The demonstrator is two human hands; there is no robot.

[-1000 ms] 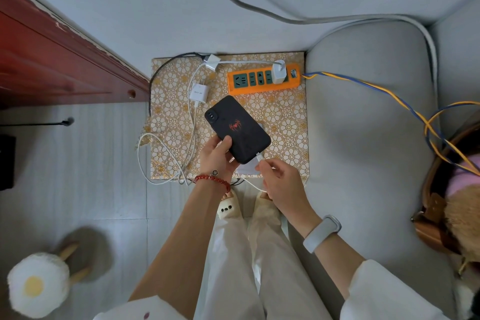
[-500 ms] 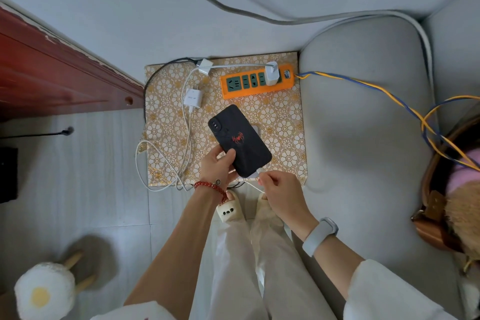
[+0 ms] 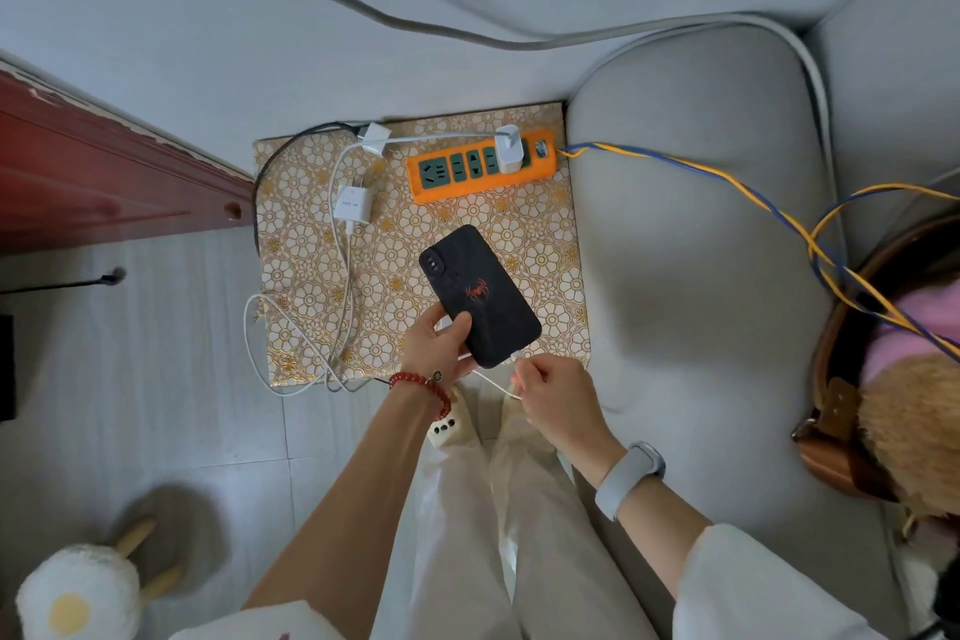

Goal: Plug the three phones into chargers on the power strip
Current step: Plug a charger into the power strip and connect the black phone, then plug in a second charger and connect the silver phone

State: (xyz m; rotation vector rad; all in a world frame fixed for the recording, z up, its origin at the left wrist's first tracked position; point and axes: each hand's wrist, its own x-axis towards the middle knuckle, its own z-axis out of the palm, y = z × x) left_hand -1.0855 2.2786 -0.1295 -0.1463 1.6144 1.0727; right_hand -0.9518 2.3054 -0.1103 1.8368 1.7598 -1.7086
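The black phone (image 3: 479,295) has slid a little nearer the person since the earlier frame, and the right hand (image 3: 558,398) has drawn back slightly from its lower edge, while the charger plugged into the strip has stayed put.

The orange power strip (image 3: 480,165) lies on the floral mat (image 3: 550,244) with one white charger (image 3: 508,149) seated near its right end (the other sockets are bare). A second white charger (image 3: 354,204) lies loose on the mat, a third (image 3: 375,138) near the mat's far edge.

Whether the cable plug (image 3: 514,357) is fully seated in the phone cannot be told; the other two phones are hard to make out.

The left hand (image 3: 439,346) is curled round the phone's lower end, thumb on its back, holding it tilted just above the mat. The right hand is pinched closed on the white cable (image 3: 496,386) at the phone's bottom edge.
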